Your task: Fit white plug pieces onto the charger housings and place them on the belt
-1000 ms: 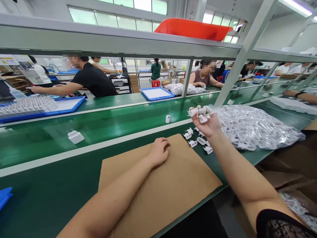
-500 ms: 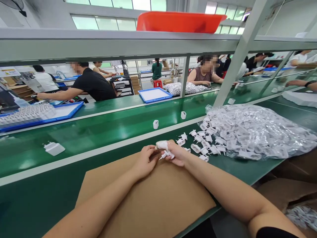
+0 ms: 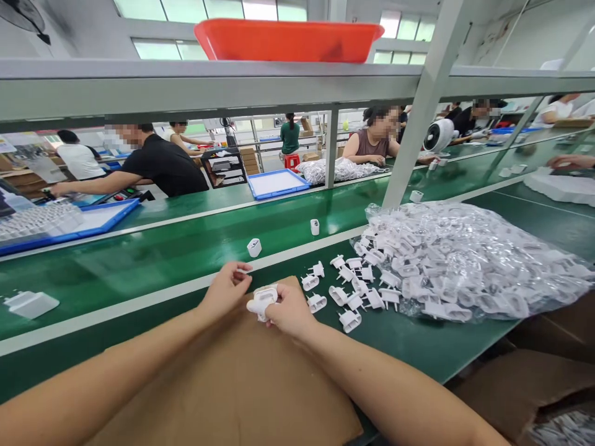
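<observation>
My right hand [image 3: 290, 310] grips white plastic plug parts [image 3: 263, 302] above the far edge of a brown cardboard sheet [image 3: 232, 378]. To its left, my left hand [image 3: 226, 288] reaches toward the green belt [image 3: 186, 238], fingers apart and slightly curled, holding nothing. Just beyond it on the belt stands a white adapter body [image 3: 254, 248], with another [image 3: 315, 227] farther right. Loose white plug pieces [image 3: 360, 286] lie on the green table right of my hands, beside a clear plastic bag full of the same pieces [image 3: 465, 254].
A white adapter with pins [image 3: 31, 304] lies on the belt at left. Overhead, a red tray [image 3: 288, 42] sits on a metal shelf [image 3: 209, 93] with a slanted post [image 3: 421, 111]. Several people work across the belt, near a blue-rimmed tray [image 3: 279, 184]. An open cardboard box [image 3: 515, 378] is at lower right.
My left hand has parted from the right and moved left toward the belt, opening. My right hand still holds the white parts. The view has shifted, and the adapters on the belt appear farther left.
</observation>
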The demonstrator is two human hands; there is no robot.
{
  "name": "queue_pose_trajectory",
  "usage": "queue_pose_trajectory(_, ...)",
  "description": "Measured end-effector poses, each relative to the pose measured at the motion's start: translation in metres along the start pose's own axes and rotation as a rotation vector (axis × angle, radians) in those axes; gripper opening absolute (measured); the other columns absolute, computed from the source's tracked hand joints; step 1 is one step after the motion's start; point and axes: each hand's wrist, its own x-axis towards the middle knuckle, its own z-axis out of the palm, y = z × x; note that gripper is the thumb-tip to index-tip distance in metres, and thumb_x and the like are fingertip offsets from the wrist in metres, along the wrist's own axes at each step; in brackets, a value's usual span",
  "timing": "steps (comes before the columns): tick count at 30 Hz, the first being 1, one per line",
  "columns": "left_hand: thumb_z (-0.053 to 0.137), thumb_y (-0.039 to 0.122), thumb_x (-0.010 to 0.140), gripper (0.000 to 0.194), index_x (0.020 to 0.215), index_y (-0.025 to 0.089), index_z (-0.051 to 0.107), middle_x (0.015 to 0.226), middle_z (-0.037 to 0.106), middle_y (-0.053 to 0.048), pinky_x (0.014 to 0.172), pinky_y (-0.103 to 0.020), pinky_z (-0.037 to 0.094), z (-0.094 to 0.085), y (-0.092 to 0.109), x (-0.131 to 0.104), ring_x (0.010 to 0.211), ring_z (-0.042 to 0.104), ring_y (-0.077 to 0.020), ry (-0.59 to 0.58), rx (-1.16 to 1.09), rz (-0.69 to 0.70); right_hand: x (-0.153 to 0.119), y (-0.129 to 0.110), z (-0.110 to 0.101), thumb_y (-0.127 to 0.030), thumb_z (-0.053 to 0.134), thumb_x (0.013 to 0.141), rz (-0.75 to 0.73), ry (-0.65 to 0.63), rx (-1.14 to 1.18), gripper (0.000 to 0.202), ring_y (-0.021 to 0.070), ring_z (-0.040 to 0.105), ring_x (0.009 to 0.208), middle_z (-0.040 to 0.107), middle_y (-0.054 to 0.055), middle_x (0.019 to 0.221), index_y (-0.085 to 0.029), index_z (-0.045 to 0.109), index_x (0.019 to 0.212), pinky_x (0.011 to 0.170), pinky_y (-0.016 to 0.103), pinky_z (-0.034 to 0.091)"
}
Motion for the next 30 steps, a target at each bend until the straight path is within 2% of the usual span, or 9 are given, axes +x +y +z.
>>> queue_pose_trajectory(3, 0.061, 0.033, 0.072, 0.051, 0.121, 0.021, 0.063, 0.134, 0.062, -0.014, 0.111, -0.052, 0.047, -0.016, 0.002, 0.047, 0.125, 0.06, -0.0339, 0.101, 0.284, 0.182, -0.003, -0.007, 0.002, -0.018, 0.095, 0.045, 0.137, -0.003, 0.102, 0.046, 0.0124, 0.059, 0.059, 0.067, -0.002, 0.07, -0.021, 0.068, 0.083, 0.052, 0.023, 0.04)
queue_pose_trajectory(7, 0.063, 0.018, 0.051, 0.091, 0.142, 0.021, 0.056, 0.165, 0.037, -0.018, 0.121, -0.061, 0.034, -0.035, -0.009, 0.092, 0.152, 0.033, -0.0461, -0.111, 0.526, 0.183, -0.006, -0.014, 0.001, -0.013, 0.085, 0.05, 0.153, -0.077, 0.137, 0.043, 0.0113, 0.06, 0.058, 0.069, -0.002, 0.074, -0.02, 0.067, 0.089, 0.049, 0.021, 0.036)
queue_pose_trajectory(11, 0.063, 0.027, 0.055, 0.093, 0.147, 0.02, 0.054, 0.166, 0.037, -0.018, 0.103, -0.044, 0.055, -0.042, -0.017, 0.107, 0.145, 0.047, -0.0398, -0.372, 0.425, 0.154, -0.006, -0.011, -0.001, -0.018, 0.089, 0.048, 0.077, -0.118, 0.127, 0.055, 0.0114, 0.061, 0.058, 0.072, -0.002, 0.08, -0.021, 0.068, 0.099, 0.047, 0.02, 0.035)
queue_pose_trajectory(14, 0.062, 0.033, 0.061, 0.088, 0.148, 0.018, 0.053, 0.153, 0.056, -0.016, 0.094, -0.037, 0.058, -0.041, -0.015, 0.109, 0.119, 0.068, -0.0311, -0.344, 0.394, 0.128, -0.007, -0.009, -0.002, -0.026, 0.095, 0.048, 0.02, -0.13, 0.065, 0.055, 0.011, 0.06, 0.061, 0.069, -0.003, 0.078, -0.022, 0.074, 0.098, 0.05, 0.02, 0.038)
queue_pose_trajectory(18, 0.064, 0.034, 0.065, 0.059, 0.122, 0.019, 0.068, 0.117, 0.074, -0.012, 0.094, -0.038, 0.055, -0.035, -0.01, 0.108, 0.097, 0.072, -0.0294, -0.223, 0.475, 0.13, -0.008, -0.011, -0.003, -0.038, 0.095, 0.055, -0.105, -0.169, -0.103, 0.04, 0.01, 0.053, 0.059, 0.061, -0.005, 0.073, -0.024, 0.081, 0.089, 0.053, 0.023, 0.038)
queue_pose_trajectory(21, 0.068, 0.039, 0.068, 0.036, 0.099, 0.02, 0.07, 0.104, 0.072, -0.011, 0.091, -0.038, 0.053, -0.033, -0.009, 0.101, 0.098, 0.068, -0.0315, -0.147, 0.482, 0.111, -0.009, -0.013, -0.005, -0.045, 0.09, 0.064, -0.192, -0.14, -0.325, 0.029, 0.0121, 0.053, 0.064, 0.063, -0.002, 0.08, -0.025, 0.082, 0.083, 0.057, 0.026, 0.04)
queue_pose_trajectory(24, 0.07, 0.043, 0.074, 0.034, 0.099, 0.02, 0.069, 0.108, 0.071, -0.01, 0.09, -0.036, 0.051, -0.035, -0.008, 0.078, 0.101, 0.066, -0.0298, -0.057, 0.454, 0.077, -0.012, -0.016, -0.009, -0.035, 0.09, 0.066, -0.326, 0.029, -0.643, 0.017, 0.016, 0.056, 0.08, 0.063, 0.001, 0.089, -0.026, 0.08, 0.076, 0.068, 0.026, 0.043)
queue_pose_trajectory(27, 0.07, 0.049, 0.078, 0.04, 0.106, 0.021, 0.069, 0.105, 0.073, -0.006, 0.079, -0.033, 0.051, -0.04, 0.0, 0.037, 0.087, 0.065, -0.0241, 0.002, 0.338, -0.01, -0.016, -0.021, -0.013, -0.028, 0.086, 0.07, -0.332, 0.054, -0.91, 0.014, 0.0154, 0.054, 0.076, 0.059, -0.001, 0.077, -0.024, 0.073, 0.068, 0.064, 0.025, 0.037)
queue_pose_trajectory(30, 0.074, 0.059, 0.076, 0.048, 0.106, 0.022, 0.071, 0.102, 0.075, -0.004, 0.072, -0.03, 0.051, -0.044, 0.011, -0.014, 0.078, 0.064, -0.0204, -0.04, 0.166, -0.055, -0.023, -0.024, -0.016, -0.027, 0.081, 0.072, -0.306, 0.052, -1.012, 0.025, 0.0121, 0.046, 0.062, 0.053, -0.004, 0.065, -0.021, 0.062, 0.059, 0.055, 0.025, 0.028)
